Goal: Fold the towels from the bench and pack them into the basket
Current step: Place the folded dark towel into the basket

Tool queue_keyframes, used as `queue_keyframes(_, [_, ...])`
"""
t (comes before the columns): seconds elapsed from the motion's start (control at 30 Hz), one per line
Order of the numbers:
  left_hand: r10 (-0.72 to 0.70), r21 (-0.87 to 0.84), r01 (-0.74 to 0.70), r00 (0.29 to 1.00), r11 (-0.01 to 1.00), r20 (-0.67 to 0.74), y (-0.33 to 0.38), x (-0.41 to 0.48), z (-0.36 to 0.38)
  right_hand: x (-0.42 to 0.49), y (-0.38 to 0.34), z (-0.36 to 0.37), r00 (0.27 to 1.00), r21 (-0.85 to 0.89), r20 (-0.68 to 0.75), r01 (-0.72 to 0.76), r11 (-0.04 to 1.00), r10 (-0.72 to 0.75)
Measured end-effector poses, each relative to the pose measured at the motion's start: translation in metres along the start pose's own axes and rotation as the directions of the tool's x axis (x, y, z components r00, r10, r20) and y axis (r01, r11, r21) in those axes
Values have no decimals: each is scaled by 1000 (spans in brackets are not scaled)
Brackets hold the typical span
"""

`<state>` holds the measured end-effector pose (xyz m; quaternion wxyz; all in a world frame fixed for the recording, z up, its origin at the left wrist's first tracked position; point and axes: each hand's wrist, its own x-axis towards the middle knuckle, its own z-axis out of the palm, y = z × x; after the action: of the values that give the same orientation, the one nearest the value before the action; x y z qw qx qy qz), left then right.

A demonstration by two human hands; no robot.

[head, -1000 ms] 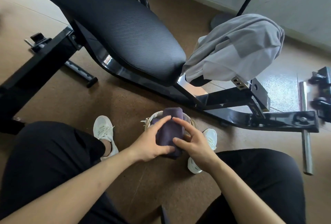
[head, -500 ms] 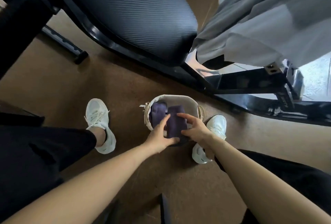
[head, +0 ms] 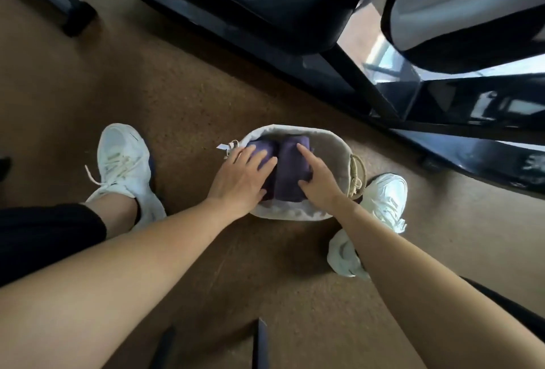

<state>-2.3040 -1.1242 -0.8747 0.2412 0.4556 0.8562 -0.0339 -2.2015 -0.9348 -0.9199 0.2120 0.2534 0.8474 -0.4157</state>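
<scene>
Dim and soft overall, daylight glaring off the glossy black metal bench frame (head: 460,103) far right, wide-angle bending at edges.

Bare forearms, black trousers (head: 44,230), white laced sneakers (head: 125,168).

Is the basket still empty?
No, two folded purple towels lie side by side in the basket under both hands.

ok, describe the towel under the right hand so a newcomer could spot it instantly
On the brown floor between two white sneakers sits a pale oval basket. Two folded purple towels lie side by side inside; the target towel is the right-hand one, under the right hand, beside the basket's bare half.
</scene>
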Motion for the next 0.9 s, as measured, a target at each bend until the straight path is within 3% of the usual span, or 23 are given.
queue_keyframes(0.07, [38, 136, -40, 999, 990, 19, -3, 9, 16, 14, 12, 8, 1000, 20, 10, -1, 1000, 1])
queue_keyframes(0.3, [30, 267, -43, 998, 963, 53, -10, 22, 53, 40, 48, 30, 994, -150, 109, 33, 988, -17])
queue_keyframes(0.43, [29, 311, -61, 994, 949, 106, -13, 22, 60, 36, 43, 31, 991, -488, 9, 121, 865, -134])
queue_keyframes(0.57, [24, 340, -61, 994, 938, 111, -8, 22, 63, 31, 44, 39, 962, -648, 36, 228, 726, -270])
queue_keyframes(0.9, [5, 382, -64, 988, 922, 153, -9, 25, 70, 44, 43, 49, 983, -790, 143, 183, 585, -113])
